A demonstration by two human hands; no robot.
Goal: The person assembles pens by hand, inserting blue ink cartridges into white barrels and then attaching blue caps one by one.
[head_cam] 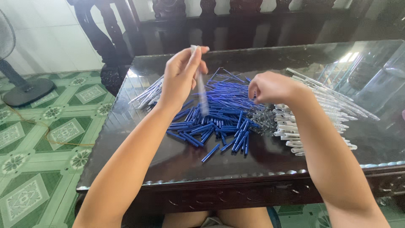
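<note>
The left hand holds a clear pen barrel pinched and raised above the blue refills heaped mid-tabletop, while the right hand, its grip curled shut, picks at the small springs beneath it.

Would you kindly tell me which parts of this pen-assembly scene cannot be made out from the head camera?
- Clear pen barrel in the left hand: motion-blurred, so its contents are unclear.
- Right hand: fingers curl downward, hiding whatever they pinch.
- Small dark springs: too small to count; the right hand covers part.
- White pen parts: glare on the glass tabletop blurs them.
- Floor fan: cut by the left edge.
</note>
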